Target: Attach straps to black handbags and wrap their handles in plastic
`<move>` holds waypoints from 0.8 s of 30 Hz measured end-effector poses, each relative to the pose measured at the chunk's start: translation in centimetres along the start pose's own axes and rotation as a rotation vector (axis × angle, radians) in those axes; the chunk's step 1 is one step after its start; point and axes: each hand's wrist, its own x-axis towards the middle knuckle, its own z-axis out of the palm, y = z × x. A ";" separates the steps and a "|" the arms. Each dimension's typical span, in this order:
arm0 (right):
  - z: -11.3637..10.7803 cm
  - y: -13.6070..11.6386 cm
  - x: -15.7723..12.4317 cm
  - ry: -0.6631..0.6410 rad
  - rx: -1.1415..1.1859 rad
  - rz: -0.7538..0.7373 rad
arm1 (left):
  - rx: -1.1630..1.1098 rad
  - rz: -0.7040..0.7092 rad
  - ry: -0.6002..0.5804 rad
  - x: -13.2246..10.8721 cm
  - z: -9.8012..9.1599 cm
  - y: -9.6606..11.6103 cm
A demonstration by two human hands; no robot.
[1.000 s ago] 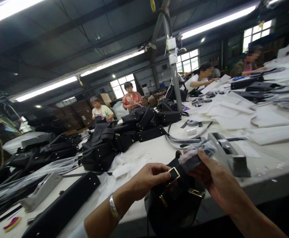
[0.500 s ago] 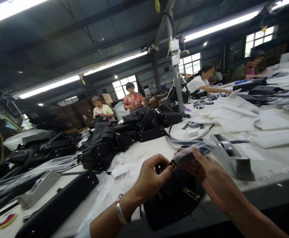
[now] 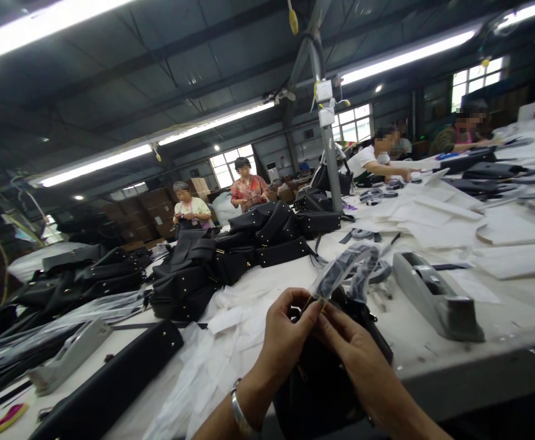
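Observation:
A black handbag [image 3: 317,391] with gold hardware hangs at the table's front edge, partly hidden by my hands. Its arched handle [image 3: 340,269], wrapped in clear film, rises above my fingertips. My left hand [image 3: 285,333], with a silver bangle on the wrist, is closed in a pinch at the handle's lower end, where a bit of gold buckle shows. Fingers of my right hand [image 3: 361,351] are pinched together at the same spot, touching the left fingertips. What exactly lies between the fingers is mostly covered.
A grey tape dispenser [image 3: 436,299] stands right of the bag, another dispenser [image 3: 72,354] at left. Near it lies a long black bag [image 3: 111,379]. Black bags [image 3: 249,238] are piled behind, white sheets [image 3: 432,208] spread at right. A metal post [image 3: 332,165] rises mid-table. Several co-workers stand beyond.
My right hand has slid from the handle's wrapped part down to its buckle end, meeting my left hand. The handle now arches upright, and the bag has turned.

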 end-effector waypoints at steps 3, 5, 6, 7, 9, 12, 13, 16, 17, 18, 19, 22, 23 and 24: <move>0.3 0.7 0.0 -0.088 -0.044 -0.048 | -0.025 0.016 0.050 -0.1 -0.1 0.0; 0.5 1.0 -0.1 -0.102 -0.108 -0.090 | 0.022 0.073 0.057 -0.1 -0.2 0.1; 0.5 1.0 -0.1 -0.089 -0.144 -0.106 | 0.058 0.108 0.059 -0.1 -0.2 0.3; 0.5 1.0 -0.1 -0.071 -0.179 -0.118 | 0.091 0.144 0.067 -0.1 -0.2 0.5; 0.5 1.1 -0.1 -0.038 -0.230 -0.140 | 0.132 0.196 0.090 -0.1 -0.2 0.8; 0.3 1.1 -0.1 -0.023 -0.243 -0.151 | 0.179 0.236 0.104 0.0 -0.4 1.2; 0.2 1.1 0.0 -0.025 -0.232 -0.143 | 0.203 0.254 0.100 -0.1 -0.4 1.3; 0.2 0.9 0.0 -0.064 -0.134 -0.070 | 0.281 0.309 0.075 -0.4 -0.7 1.1; 0.2 0.8 -0.1 -0.081 -0.090 -0.042 | 0.300 0.321 0.064 -0.5 -0.7 1.0; 0.4 0.7 -0.2 -0.103 -0.052 -0.017 | 0.310 0.325 0.056 -0.6 -0.8 0.8; 0.6 0.6 -0.3 -0.129 -0.023 0.000 | 0.307 0.318 0.052 -0.8 -0.8 0.6; 1.3 0.5 -0.7 -0.250 -0.011 0.041 | 0.252 0.232 0.041 -0.9 -0.9 0.3; 1.5 0.6 -0.8 -0.291 -0.021 0.058 | 0.230 0.190 0.022 -0.8 -1.0 0.4; 1.7 0.6 -0.9 -0.323 -0.029 0.070 | 0.209 0.148 -0.007 -0.6 -1.0 0.5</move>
